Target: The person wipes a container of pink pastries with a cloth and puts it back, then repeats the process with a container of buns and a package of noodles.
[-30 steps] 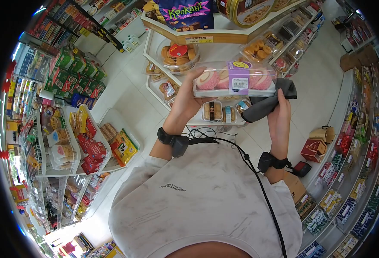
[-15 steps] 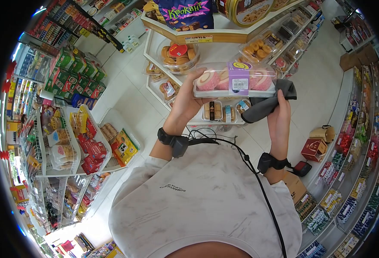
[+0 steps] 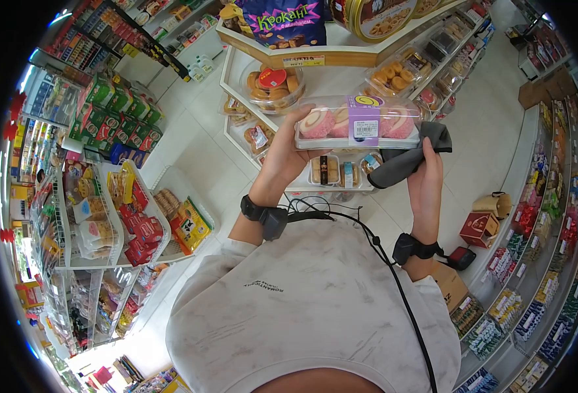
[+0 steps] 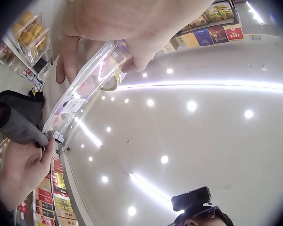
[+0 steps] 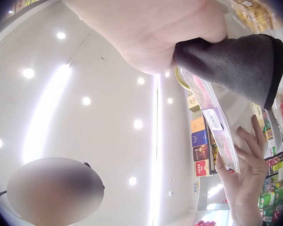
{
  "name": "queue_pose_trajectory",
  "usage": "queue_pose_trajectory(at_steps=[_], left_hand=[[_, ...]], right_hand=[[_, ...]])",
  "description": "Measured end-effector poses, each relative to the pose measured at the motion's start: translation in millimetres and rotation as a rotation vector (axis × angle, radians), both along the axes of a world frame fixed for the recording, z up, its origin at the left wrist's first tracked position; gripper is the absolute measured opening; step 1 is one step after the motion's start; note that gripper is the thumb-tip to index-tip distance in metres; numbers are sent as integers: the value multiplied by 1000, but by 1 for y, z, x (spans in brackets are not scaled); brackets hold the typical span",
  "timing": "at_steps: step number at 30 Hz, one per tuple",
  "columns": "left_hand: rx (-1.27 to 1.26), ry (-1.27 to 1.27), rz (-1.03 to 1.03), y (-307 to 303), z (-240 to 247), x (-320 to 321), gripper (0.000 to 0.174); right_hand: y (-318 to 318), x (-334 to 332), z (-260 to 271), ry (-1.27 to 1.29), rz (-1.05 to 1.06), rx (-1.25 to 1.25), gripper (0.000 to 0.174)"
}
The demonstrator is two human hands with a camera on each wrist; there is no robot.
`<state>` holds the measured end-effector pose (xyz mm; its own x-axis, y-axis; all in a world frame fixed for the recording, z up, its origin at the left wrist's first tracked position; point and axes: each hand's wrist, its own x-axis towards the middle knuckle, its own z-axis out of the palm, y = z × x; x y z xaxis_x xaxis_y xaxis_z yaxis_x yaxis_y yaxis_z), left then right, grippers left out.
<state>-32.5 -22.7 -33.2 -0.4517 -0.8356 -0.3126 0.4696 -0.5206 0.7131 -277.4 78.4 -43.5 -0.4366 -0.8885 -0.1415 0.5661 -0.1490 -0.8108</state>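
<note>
A clear plastic package of pink rolled cakes with a purple label is held up in front of the chest. My left hand grips its left end, thumb along the near side; the left wrist view shows fingers behind the package. At the other end my right hand pinches a dark grey cloth, which lies against the package's right end. In the right wrist view the cloth hangs from the hand and partly covers the package.
Behind the package stands a tiered white display with boxed pastries and a purple candy bag. Snack racks line the left, long shelves the right. A red carton sits on the floor at the right.
</note>
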Motion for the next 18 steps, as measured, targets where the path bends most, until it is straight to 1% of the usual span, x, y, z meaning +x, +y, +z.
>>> queue_pose_trajectory(at_steps=[2,5,11,14,17,18], left_hand=[[11,7,1,-1,-1,0,44],[10,13,-11,-1,0,0,44],[11,20,-10,-1,-3,2,44],[-41,6,29,1,0,1,46],[-189,-32,58,2,9,0,50],[-249,-44,64,4,13,-1,52]], right_hand=[[0,0,0,-1,4,-6,38],[0,0,1,-31,-1,-14,34],[0,0,0,-2,20,-16,38],[-4,-5,-2,126,-67,35,38],[-9,-13,-3,416,-228,84,38],[-8,-14,1,559,-235,152,41]])
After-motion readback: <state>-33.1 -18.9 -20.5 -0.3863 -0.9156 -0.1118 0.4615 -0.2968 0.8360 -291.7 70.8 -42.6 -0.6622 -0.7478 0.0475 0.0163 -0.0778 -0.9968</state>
